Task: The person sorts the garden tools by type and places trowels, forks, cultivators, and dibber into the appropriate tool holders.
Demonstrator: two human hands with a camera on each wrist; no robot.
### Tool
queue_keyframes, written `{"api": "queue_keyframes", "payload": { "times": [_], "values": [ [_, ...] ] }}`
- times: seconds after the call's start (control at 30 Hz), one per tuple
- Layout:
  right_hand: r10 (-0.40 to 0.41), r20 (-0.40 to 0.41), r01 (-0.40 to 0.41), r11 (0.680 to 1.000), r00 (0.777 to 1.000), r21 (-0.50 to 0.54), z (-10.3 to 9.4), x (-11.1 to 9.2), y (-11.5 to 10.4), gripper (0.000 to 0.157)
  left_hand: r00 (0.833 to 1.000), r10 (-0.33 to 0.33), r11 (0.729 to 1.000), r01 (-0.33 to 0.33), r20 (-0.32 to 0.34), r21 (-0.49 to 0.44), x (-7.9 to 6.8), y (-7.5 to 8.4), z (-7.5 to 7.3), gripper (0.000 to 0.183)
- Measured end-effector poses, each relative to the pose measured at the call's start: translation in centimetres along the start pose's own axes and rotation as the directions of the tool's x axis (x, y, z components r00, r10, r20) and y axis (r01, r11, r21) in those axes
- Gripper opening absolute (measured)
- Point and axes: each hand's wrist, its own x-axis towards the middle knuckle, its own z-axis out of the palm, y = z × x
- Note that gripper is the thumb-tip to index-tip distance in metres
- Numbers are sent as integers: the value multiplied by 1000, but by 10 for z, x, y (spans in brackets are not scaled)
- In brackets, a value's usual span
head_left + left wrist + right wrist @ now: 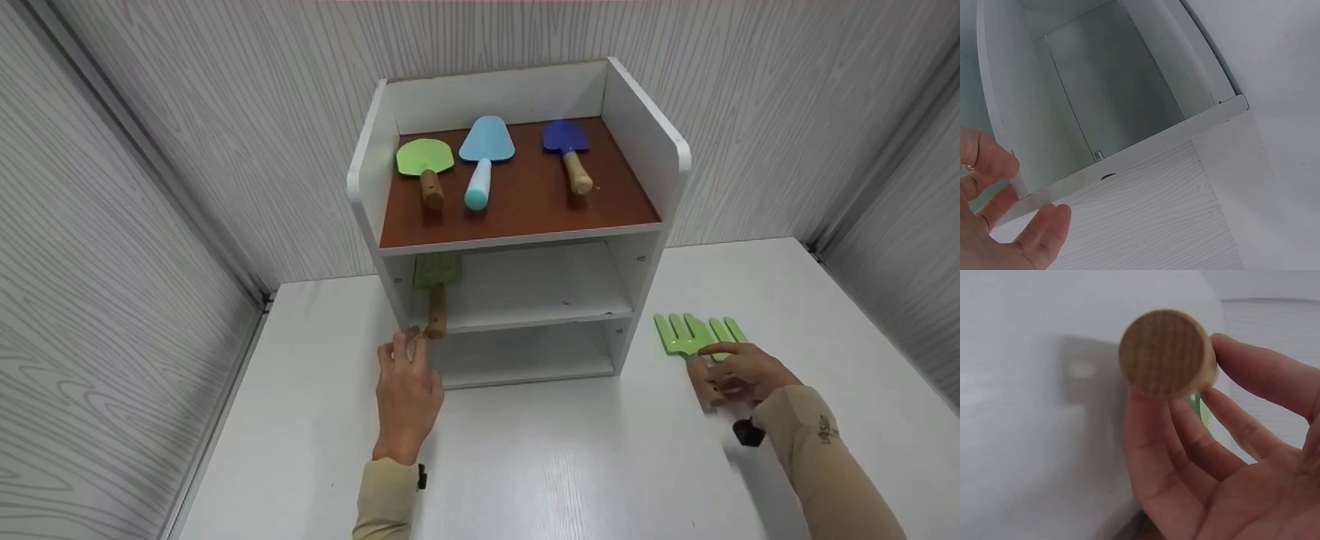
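Observation:
Fingers of my left hand (409, 397) reach the left front edge of the white shelf unit (517, 244). In the left wrist view, the thumb and fingers straddle the edge of its side panel, loosely bent. Just above those fingertips, a green-headed hand tool (437, 271) lies on the middle shelf, its wooden handle jutting forward. At the right, my right hand (746, 371) holds a green garden fork (679, 335) by its wooden handle (1162, 354), thumb and fingers round it. A second green fork head (726, 328) shows behind that hand, partly hidden by it.
On the brown top shelf lie a green trowel (425, 156), a light blue trowel (487, 141) and a dark blue shovel (566, 136), handles forward. The unit stands on a white table (540, 457), with grey wood-grain panels (225, 112) behind and at both sides.

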Motion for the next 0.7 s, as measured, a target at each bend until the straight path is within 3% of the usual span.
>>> {"api": "queue_keyframes", "payload": {
  "times": [0.43, 0.7],
  "values": [
    [4, 54, -10, 994, 999, 111, -3, -2, 8, 63, 1000, -12, 1000, 12, 5, -15, 0, 1, -1, 41],
    [-68, 82, 51, 978, 994, 201, 1, -7, 4, 54, 1000, -12, 1000, 12, 3, -12, -1, 1, 0, 38]
  ]
}}
